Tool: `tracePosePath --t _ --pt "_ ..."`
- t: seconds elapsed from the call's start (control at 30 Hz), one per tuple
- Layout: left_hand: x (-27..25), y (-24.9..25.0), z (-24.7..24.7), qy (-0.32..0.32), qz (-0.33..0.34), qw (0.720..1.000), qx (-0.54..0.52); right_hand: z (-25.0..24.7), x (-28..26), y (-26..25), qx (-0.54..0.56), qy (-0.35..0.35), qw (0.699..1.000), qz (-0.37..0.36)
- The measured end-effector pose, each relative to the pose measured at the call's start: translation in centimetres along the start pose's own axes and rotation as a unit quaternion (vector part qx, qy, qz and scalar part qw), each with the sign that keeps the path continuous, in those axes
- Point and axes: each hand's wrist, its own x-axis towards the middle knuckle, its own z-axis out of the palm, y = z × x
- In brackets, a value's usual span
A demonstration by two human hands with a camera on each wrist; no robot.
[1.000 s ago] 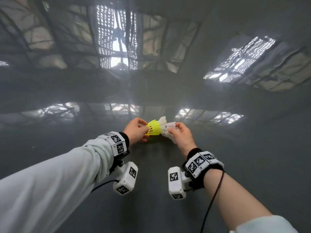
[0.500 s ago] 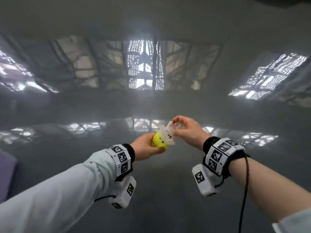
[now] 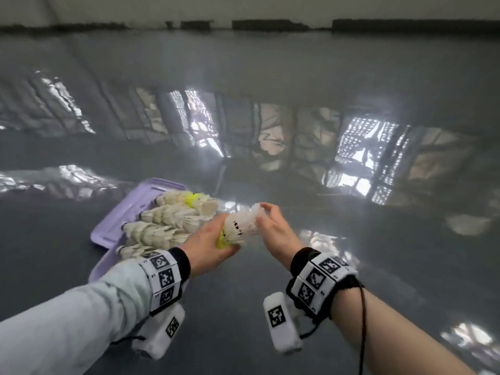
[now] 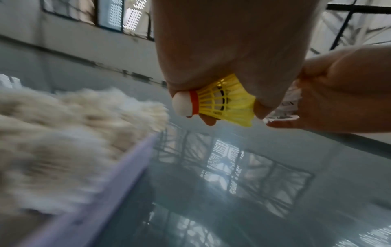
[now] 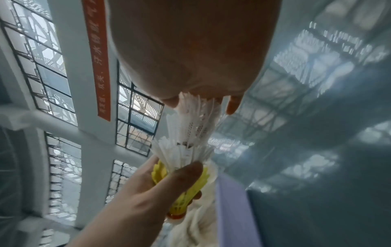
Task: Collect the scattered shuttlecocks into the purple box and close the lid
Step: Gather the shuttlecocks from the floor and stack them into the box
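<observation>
A short nested stack of shuttlecocks is held between my hands: a yellow shuttlecock (image 3: 222,239) (image 4: 226,102) (image 5: 182,197) with white ones (image 3: 240,226) (image 5: 190,133) pushed into it. My left hand (image 3: 211,247) grips the yellow end. My right hand (image 3: 270,226) pinches the feathers of the outermost white one. Just left of the hands, the purple box (image 3: 119,217) (image 4: 118,180) lies open on the floor, with several rows of white shuttlecocks (image 3: 162,223) stacked inside; one yellow one (image 3: 192,198) shows in the far row.
The glossy grey floor (image 3: 351,266) reflects windows all round. A wall base (image 3: 270,23) runs along the far side. The box's purple rim (image 5: 230,208) lies directly under the held stack's yellow end.
My view has swung left, bringing the purple box from the left edge into full sight. Both hands have carried the nested stack over to the box's right side.
</observation>
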Motion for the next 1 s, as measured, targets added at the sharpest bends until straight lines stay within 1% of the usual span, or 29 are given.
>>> tracePosePath --t 0.07,0.13,0.17,0.23,0.27,0.33,0.37,0.4,0.43,0.5,0.57,0.63,0.67,0.73,0.83,0.9,0.97,1.0 --pt "-1.8 -3.4 -3.4 0.023 -0.015 0.999 0.044 4.3 0.7 -1.1 0.03 -0.037 0.999 0.019" --pt "-3.6 -6.8 -6.2 0.025 -0.021 0.993 0.112 7.6 1.3 -2.0 0.016 -0.054 0.998 0.03" --pt "-4.5 -8.3 -7.5 0.021 -0.014 0.989 0.144 9.1 1.5 -2.4 -0.018 -0.058 0.998 0.025" --pt "-6.3 -11.2 -9.8 0.017 0.026 0.979 0.202 11.8 1.7 -3.2 -0.13 -0.077 0.989 -0.006" --pt "-7.0 -12.5 -10.7 0.02 0.049 0.969 0.243 12.9 1.6 -3.6 -0.179 -0.09 0.979 -0.026" --pt "-8.0 -14.4 -11.9 0.013 0.066 0.944 0.324 14.9 1.4 -4.0 -0.253 -0.124 0.957 -0.071" --pt "-8.2 -15.5 -12.1 0.011 0.073 0.933 0.352 15.9 1.3 -3.9 -0.287 -0.143 0.943 -0.088" --pt "-8.4 -16.2 -12.1 0.003 0.081 0.928 0.363 16.9 1.1 -3.7 -0.32 -0.161 0.928 -0.098" --pt "-8.5 -17.1 -11.9 -0.009 0.095 0.927 0.363 17.7 1.0 -3.4 -0.344 -0.174 0.917 -0.101" --pt "-8.6 -18.4 -11.7 -0.03 0.115 0.928 0.352 19.2 0.7 -2.6 -0.355 -0.196 0.91 -0.091" --pt "-8.5 -19.2 -11.6 -0.031 0.139 0.925 0.353 20.5 0.5 -1.7 -0.352 -0.213 0.909 -0.069" --pt "-8.9 -20.1 -11.7 -0.04 0.152 0.917 0.366 22.1 0.1 -1.4 -0.365 -0.227 0.902 -0.047" --pt "-8.9 -20.2 -11.5 -0.041 0.163 0.912 0.373 22.2 0.0 -1.1 -0.368 -0.234 0.899 -0.045" --pt "-9.6 -20.8 -11.3 -0.032 0.17 0.914 0.368 23.2 -0.3 -0.9 -0.367 -0.255 0.894 -0.042" --pt "-10.5 -22.0 -9.8 -0.01 0.155 0.927 0.34 24.1 -0.2 0.0 -0.399 -0.265 0.877 -0.035" --pt "-11.0 -22.8 -8.2 -0.003 0.128 0.947 0.295 24.6 0.1 0.4 -0.438 -0.249 0.863 -0.046" --pt "-11.4 -23.7 -6.7 0.022 0.095 0.968 0.232 24.7 0.4 0.6 -0.483 -0.229 0.842 -0.072" --pt "-11.4 -24.0 -6.1 0.033 0.084 0.975 0.203 24.6 0.6 0.5 -0.512 -0.22 0.825 -0.092"
